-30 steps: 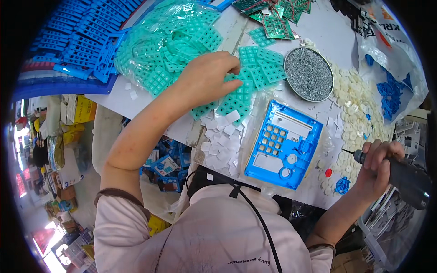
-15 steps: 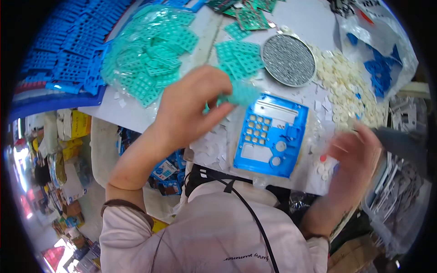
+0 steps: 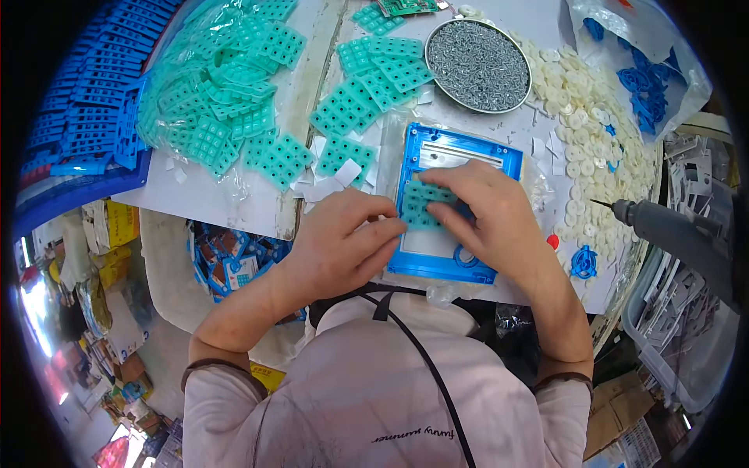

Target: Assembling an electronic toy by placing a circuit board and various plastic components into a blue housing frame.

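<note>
A blue plastic housing (image 3: pixel 488 275) lies face down on the table before me, with a pale rectangular window near its top. Over its key openings sits a teal rubber keypad (image 3: pixel 425 204). My left hand (image 3: pixel 343 238) is closed, thumb and fingertips pinching the keypad's left edge. From the other side my right hand (image 3: pixel 488 214) grips the keypad's upper and right edges between thumb and fingers, hiding part of the housing. A blue ring-shaped part (image 3: pixel 466 256) shows in the housing's lower right, below my right hand.
Teal keypads (image 3: pixel 226 86) are heaped left, beside stacked blue housings (image 3: pixel 86 101). A round tin of screws (image 3: pixel 478 66) stands beyond the housing. Cream plastic discs (image 3: pixel 577 148) spread to the right, near an electric screwdriver (image 3: pixel 663 226) and a loose blue part (image 3: pixel 583 262).
My left hand has brought the keypad down onto the housing. My right hand has moved in from the right and grips it too. Loose blue ring-shaped parts now show.
</note>
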The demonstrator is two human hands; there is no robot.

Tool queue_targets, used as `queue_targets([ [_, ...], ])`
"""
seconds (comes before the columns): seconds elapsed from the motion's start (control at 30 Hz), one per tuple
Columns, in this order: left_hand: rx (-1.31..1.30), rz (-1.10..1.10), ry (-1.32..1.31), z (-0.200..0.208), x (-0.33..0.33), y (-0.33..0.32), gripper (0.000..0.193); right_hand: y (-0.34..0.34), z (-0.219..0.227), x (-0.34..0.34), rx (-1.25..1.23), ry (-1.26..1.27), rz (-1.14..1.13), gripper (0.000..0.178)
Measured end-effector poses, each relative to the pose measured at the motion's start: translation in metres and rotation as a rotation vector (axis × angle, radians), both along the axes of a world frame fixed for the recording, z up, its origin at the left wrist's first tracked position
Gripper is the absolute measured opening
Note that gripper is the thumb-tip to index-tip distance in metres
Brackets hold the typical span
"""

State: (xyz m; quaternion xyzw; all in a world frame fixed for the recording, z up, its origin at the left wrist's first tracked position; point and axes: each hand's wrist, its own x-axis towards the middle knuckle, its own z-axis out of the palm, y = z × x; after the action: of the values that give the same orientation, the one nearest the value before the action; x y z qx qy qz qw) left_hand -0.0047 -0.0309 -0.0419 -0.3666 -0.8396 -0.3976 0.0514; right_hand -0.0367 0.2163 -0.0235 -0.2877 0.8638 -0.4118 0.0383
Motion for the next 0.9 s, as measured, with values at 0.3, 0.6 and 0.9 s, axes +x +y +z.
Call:
queue_targets([
  [0.3,-0.06,-0.032,0.011,-0.003,-0.006,0.007,0.028,-0.008,0.009,0.005,0.104,0.212,-0.158,0.051],
  [0.6,-0.021,-0.089,0.005,0.006,-0.019,0.0,0.033,-0.009,0.007,0.042,0.495,0.069,0.158,0.1],
  [0.9,-0.282,0.191,0.342,0.006,-0.207,0.005,0.024,-0.019,0.013,0.048,0.512,0.038,0.09,0.101],
])
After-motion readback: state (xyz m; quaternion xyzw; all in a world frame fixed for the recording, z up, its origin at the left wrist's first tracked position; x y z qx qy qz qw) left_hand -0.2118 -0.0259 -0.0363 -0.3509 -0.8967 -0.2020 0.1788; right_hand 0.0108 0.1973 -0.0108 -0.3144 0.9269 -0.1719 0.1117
